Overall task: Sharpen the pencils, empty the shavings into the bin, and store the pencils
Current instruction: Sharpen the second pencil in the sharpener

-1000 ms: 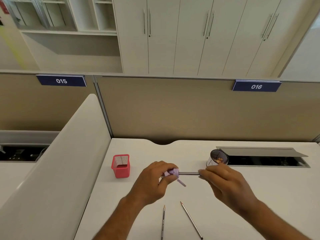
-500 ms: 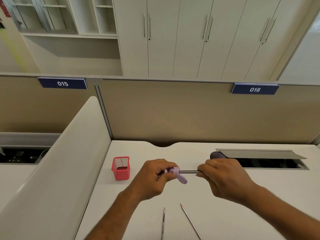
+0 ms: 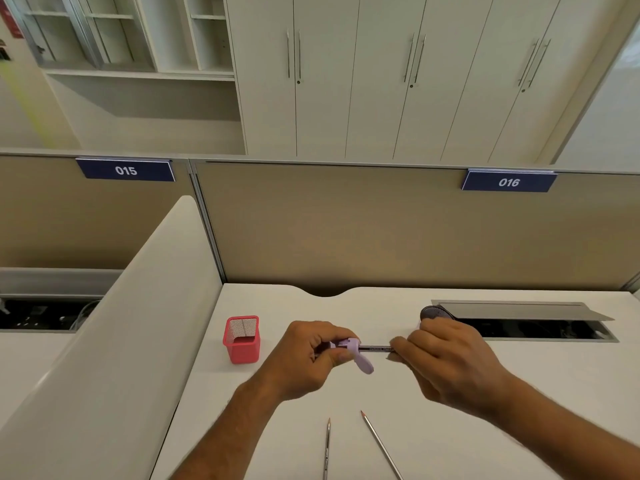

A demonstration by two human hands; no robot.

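A white desk (image 3: 519, 382) lies under both hands, with a red mesh pencil holder (image 3: 242, 339) standing well to the left of the grip and the dark rim of a small bin (image 3: 433, 312) showing just beyond the right hand (image 3: 446, 362). Two loose pencils (image 3: 327, 448) lie on the desk nearer the person than the grip, tips pointing away. The left hand (image 3: 311, 355) curls its fingers and thumb round a lilac sharpener (image 3: 349, 346), its open flap hanging below, while the right hand pinches the dark pencil (image 3: 375, 348) whose tip sits inside the sharpener, held level between the hands above the desk.
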